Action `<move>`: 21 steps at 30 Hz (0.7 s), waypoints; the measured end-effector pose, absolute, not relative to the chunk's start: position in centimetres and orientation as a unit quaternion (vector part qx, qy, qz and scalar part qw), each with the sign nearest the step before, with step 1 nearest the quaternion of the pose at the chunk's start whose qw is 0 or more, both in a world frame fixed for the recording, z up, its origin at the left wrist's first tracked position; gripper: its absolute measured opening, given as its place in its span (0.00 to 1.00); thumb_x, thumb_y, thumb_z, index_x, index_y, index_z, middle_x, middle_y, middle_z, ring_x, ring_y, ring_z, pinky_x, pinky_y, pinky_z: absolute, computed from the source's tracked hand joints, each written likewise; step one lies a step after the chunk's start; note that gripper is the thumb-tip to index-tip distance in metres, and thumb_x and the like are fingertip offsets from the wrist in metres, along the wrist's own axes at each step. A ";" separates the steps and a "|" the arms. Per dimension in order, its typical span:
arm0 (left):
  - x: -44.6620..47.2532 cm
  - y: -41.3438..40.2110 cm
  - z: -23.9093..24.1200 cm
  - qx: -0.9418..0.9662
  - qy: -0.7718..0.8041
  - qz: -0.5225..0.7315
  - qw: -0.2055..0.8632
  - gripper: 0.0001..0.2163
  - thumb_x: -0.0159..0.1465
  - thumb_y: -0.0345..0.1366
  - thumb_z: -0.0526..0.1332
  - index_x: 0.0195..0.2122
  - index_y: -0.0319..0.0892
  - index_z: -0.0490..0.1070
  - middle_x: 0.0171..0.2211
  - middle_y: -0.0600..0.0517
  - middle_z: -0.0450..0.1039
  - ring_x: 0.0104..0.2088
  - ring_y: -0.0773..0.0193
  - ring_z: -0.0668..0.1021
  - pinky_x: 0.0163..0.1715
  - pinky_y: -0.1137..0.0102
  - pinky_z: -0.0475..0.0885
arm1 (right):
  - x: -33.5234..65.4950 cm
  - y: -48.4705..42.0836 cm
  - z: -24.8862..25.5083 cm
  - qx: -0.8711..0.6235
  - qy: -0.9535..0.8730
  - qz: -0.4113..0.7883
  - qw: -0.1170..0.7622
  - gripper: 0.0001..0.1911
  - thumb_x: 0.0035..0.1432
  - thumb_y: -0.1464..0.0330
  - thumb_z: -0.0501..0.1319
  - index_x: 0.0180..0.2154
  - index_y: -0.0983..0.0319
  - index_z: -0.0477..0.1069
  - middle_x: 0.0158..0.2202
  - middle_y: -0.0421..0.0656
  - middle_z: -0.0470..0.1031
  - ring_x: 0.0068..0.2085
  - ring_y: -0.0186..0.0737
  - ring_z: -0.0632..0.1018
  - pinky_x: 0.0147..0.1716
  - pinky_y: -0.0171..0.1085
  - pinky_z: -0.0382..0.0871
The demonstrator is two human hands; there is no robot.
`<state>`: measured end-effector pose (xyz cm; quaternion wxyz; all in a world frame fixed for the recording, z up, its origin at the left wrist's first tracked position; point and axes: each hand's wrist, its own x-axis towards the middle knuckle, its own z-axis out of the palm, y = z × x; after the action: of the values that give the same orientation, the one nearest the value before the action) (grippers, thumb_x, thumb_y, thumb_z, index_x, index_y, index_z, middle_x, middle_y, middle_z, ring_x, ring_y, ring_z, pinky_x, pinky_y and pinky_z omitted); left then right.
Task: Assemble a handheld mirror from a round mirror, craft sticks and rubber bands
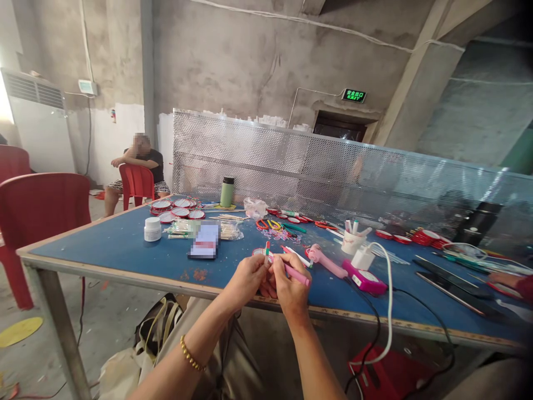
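Note:
My left hand [246, 279] and my right hand [290, 286] meet at the near edge of the blue table [125, 250]. The left fingers pinch a thin stick with a red, white and green tip [267, 251] that points upward. My right hand is closed round a pink pen-like tool [297, 274], its end sticking out to the right. Both hands press together round a small red piece I cannot make out. A gold bead bracelet [190, 355] is on my left wrist.
On the table lie red round discs [177, 210], a white jar [152, 229], a green flask [226, 192], scissors [268, 224], a cup of sticks [352, 241] and a pink device with cables [364, 279]. A perforated metal screen [333, 172] backs the table. Red chairs stand left; a person sits on one [139, 166]. Another person's hand [510, 282] rests at the right.

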<state>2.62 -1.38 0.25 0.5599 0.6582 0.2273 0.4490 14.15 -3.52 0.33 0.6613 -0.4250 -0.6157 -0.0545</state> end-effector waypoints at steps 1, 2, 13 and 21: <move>2.6 -1.4 0.2 0.659 0.227 0.448 0.560 0.21 0.62 0.57 0.54 0.29 0.41 0.64 0.20 0.54 0.71 0.20 0.64 0.77 0.19 0.73 0.72 | 14.2 -3.5 0.3 -0.425 -0.614 -0.047 0.664 0.12 0.62 0.66 0.58 0.26 0.61 0.67 0.19 0.36 0.69 0.19 0.30 0.67 0.21 0.30 0.64; 2.6 -1.4 0.2 0.660 0.226 0.448 0.560 0.21 0.62 0.57 0.54 0.30 0.41 0.64 0.20 0.54 0.71 0.20 0.64 0.77 0.19 0.73 0.72 | 14.2 -3.5 0.3 -0.425 -0.612 -0.040 0.666 0.12 0.62 0.66 0.58 0.26 0.61 0.67 0.19 0.35 0.68 0.19 0.30 0.67 0.20 0.30 0.64; 2.7 -1.3 0.1 0.658 0.230 0.453 0.556 0.21 0.62 0.57 0.54 0.28 0.42 0.62 0.19 0.54 0.71 0.19 0.65 0.77 0.19 0.73 0.72 | 14.3 -3.4 0.1 -0.428 -0.619 -0.024 0.658 0.12 0.62 0.65 0.59 0.26 0.61 0.68 0.20 0.37 0.70 0.20 0.31 0.69 0.23 0.32 0.65; 2.7 -1.2 0.1 0.661 0.225 0.448 0.559 0.20 0.63 0.56 0.54 0.29 0.42 0.63 0.19 0.54 0.71 0.20 0.64 0.77 0.19 0.73 0.72 | 14.2 -3.5 -0.1 -0.432 -0.596 -0.007 0.677 0.12 0.62 0.64 0.60 0.27 0.61 0.68 0.21 0.37 0.70 0.19 0.30 0.69 0.19 0.30 0.63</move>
<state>2.70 -1.22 0.08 0.5592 0.6606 0.2245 0.4477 14.25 -3.48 -0.07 0.6770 -0.4320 -0.5958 -0.0072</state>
